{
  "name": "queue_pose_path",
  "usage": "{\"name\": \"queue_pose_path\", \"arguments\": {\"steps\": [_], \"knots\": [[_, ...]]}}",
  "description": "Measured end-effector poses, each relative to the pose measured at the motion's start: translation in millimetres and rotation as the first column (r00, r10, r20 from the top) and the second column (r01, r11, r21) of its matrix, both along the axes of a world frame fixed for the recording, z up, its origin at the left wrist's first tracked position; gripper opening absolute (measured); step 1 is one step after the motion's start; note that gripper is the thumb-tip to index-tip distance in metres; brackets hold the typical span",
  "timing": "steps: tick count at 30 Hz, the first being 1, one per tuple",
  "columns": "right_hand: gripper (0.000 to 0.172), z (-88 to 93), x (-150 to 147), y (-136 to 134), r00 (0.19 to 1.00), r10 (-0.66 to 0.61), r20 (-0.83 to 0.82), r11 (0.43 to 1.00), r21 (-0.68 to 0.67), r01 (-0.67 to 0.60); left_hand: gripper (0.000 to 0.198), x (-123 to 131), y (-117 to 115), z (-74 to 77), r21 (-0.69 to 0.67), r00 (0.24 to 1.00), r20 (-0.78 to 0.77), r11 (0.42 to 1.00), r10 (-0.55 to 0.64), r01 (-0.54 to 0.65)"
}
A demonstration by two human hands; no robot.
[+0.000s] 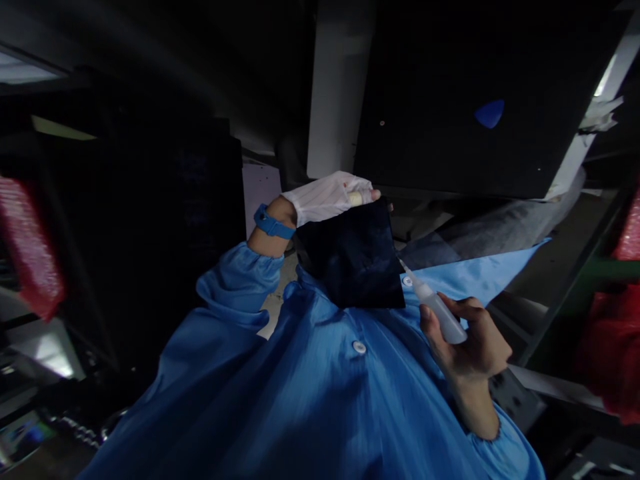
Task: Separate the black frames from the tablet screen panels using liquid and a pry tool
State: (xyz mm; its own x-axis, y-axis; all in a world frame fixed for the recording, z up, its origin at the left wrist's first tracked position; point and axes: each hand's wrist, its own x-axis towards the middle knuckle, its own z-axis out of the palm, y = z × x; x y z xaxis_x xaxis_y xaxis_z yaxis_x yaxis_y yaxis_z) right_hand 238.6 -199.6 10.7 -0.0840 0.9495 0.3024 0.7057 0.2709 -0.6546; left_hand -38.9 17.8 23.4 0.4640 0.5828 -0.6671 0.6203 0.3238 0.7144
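Observation:
A dark, flat rectangular panel (353,257) is held in front of my chest, its face almost black. My left hand (335,195), in a white glove with bare or covered fingertips showing, grips the panel's upper edge; a blue band (273,223) circles that wrist. In my bare right hand (470,337) is a small translucent squeeze bottle (440,310) with a thin tapered nozzle. The fingers are wrapped round the bottle's body. Its tip points up and left, at the panel's right edge; whether it touches cannot be made out.
A large black panel (450,153) with a blue triangular piece (490,114) stands ahead on the right. Dark equipment (165,253) fills the left side. Red bubble-wrap (30,247) hangs far left, with more red material (610,353) at far right. My blue smock (310,400) spreads below.

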Motion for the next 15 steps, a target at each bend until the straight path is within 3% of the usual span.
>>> {"name": "queue_pose_path", "arguments": {"steps": [15], "knots": [[0.015,8.5,-0.7,-4.6,1.0,0.014,0.015,0.999,-0.049,-0.013,0.051,2.7,-0.8,5.9,-0.047,0.999,-0.039,0.999,0.021,-0.023]]}}
